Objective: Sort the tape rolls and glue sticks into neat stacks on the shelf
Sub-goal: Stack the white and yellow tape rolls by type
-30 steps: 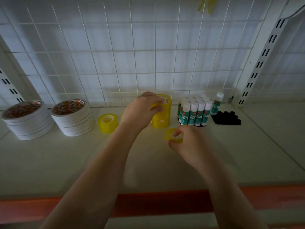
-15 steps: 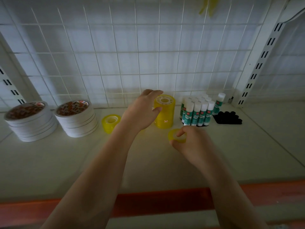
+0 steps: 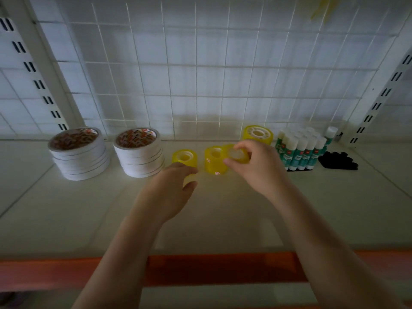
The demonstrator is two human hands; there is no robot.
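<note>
My right hand [image 3: 256, 168] pinches a small yellow tape roll [image 3: 237, 155] and holds it tilted against the top right of a short stack of yellow rolls [image 3: 214, 163]. My left hand [image 3: 171, 190] hovers with curled fingers at the front of another small yellow roll [image 3: 184, 157]. Blur hides whether it grips that roll. A taller stack of wider yellow rolls [image 3: 258, 135] stands at the back. Green-and-white glue sticks [image 3: 301, 152] stand packed upright to the right, with one lone stick [image 3: 331, 133] behind them.
Two stacks of white tape rolls [image 3: 78, 157] [image 3: 139, 155] stand at the left of the pale shelf [image 3: 223, 219]. A black holder [image 3: 337, 162] lies right of the glue sticks. A wire grid [image 3: 200, 74] backs the shelf, and an orange front edge [image 3: 223, 268] runs along it.
My right hand has carried its small yellow roll up to the short yellow stack. My left hand has left the tall yellow stack and dropped toward the single roll on the left.
</note>
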